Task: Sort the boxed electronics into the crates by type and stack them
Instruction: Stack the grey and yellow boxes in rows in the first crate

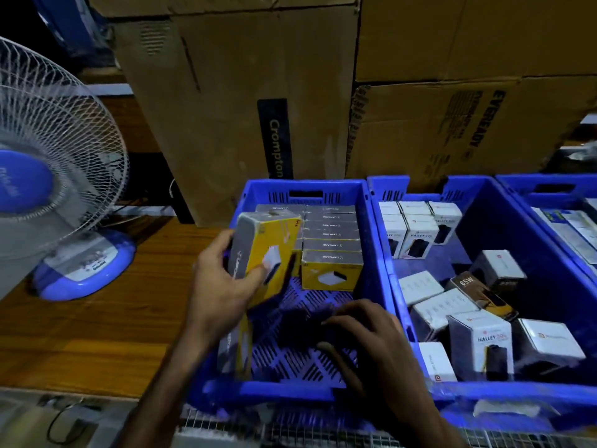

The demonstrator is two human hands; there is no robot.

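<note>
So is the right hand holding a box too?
No, the right hand hovers empty over the crate floor; only the left hand grips a yellow box.

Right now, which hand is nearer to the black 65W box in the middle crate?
Right. The right hand hangs over the left crate, just across the wall from the 65W box. The left hand is farther left, gripping a yellow box.

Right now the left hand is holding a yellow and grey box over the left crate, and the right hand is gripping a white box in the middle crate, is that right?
Not quite. The head view shows the right hand holding nothing, fingers spread low inside the left crate. The left hand does hold the yellow and grey box over that crate.
</note>
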